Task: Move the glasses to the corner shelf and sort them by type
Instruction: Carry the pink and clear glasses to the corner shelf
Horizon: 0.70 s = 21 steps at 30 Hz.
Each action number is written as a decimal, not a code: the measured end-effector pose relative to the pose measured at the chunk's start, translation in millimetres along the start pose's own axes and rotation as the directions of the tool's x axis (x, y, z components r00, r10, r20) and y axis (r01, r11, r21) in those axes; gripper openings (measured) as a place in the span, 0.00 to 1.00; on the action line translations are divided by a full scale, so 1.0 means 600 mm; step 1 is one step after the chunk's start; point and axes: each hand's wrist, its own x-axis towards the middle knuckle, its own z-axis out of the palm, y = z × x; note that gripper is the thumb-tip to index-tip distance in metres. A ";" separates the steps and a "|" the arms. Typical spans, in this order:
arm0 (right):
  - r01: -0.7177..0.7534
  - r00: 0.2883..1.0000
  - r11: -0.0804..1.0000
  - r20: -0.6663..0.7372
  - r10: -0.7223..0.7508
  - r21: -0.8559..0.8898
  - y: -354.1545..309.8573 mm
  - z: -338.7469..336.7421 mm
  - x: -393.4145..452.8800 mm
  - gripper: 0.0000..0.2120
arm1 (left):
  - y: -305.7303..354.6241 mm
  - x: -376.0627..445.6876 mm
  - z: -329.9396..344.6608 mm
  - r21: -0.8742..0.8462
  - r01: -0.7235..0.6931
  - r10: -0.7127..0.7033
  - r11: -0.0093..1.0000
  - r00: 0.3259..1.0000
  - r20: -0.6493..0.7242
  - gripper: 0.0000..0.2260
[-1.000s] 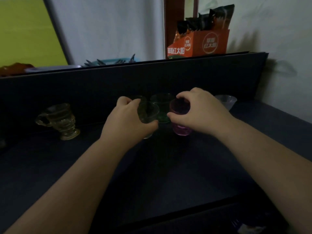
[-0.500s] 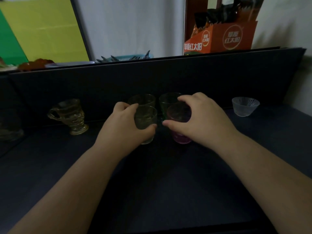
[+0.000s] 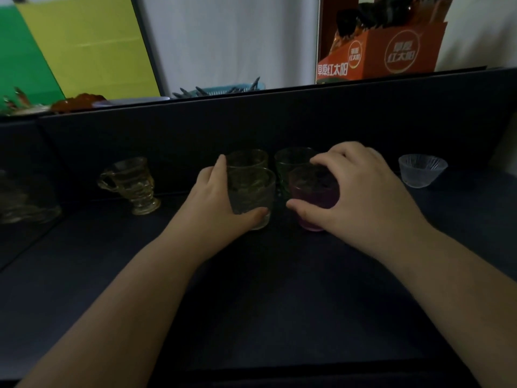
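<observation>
A: What does each hand hold at this moment?

B: The left hand point(image 3: 212, 211) is curled around a clear tumbler point(image 3: 251, 197) near the middle of the frame, thumb in front near the base and fingers at the far side. The right hand point(image 3: 361, 200) is closed over a purple tumbler point(image 3: 313, 203) just to the right of it, thumb low in front, fingers over the rim.

A: Do the two glasses stand on the shelf?

B: It seems so; both bases look to touch the dark shelf point(image 3: 251, 303), but the light is weak and I cannot be sure.

A: What is around them?

B: Two more tumblers directly behind: one clear point(image 3: 247, 158) and one greenish point(image 3: 293, 161), very close. A handled amber cup point(image 3: 131, 184) stands well apart at middle left, a small ribbed glass bowl point(image 3: 422, 170) at middle right.

A: So how to do this step well?

B: I think the hands should set the tumblers straight down in a row with the back ones, without knocking glass on glass. Then open the fingers upward, not sideways, because the gaps are narrow.
</observation>
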 end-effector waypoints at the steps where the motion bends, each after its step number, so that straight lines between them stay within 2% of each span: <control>1: 0.027 0.999 1.000 -0.036 -0.027 0.001 -0.007 -0.002 -0.004 0.34 | -0.004 -0.004 -0.008 0.035 0.000 0.000 0.999 1.000 0.005 0.55; 5: 0.142 0.986 0.990 -0.092 -0.142 -0.005 -0.055 -0.003 -0.011 0.28 | -0.032 -0.039 -0.047 0.189 -0.024 0.027 0.982 1.000 -0.013 0.50; 10: 0.215 0.976 0.976 0.020 -0.215 0.041 -0.153 0.013 -0.008 0.26 | -0.108 -0.096 -0.109 0.282 -0.017 0.056 0.959 0.990 -0.129 0.44; 15: 0.258 0.960 0.963 0.090 -0.264 0.077 -0.279 0.055 0.014 0.26 | -0.209 -0.158 -0.194 0.336 0.059 0.021 0.940 0.974 -0.228 0.40; 21: 0.302 0.941 0.944 0.115 -0.317 0.131 -0.455 0.111 0.032 0.28 | -0.357 -0.250 -0.301 0.348 0.195 -0.093 0.917 0.953 -0.289 0.39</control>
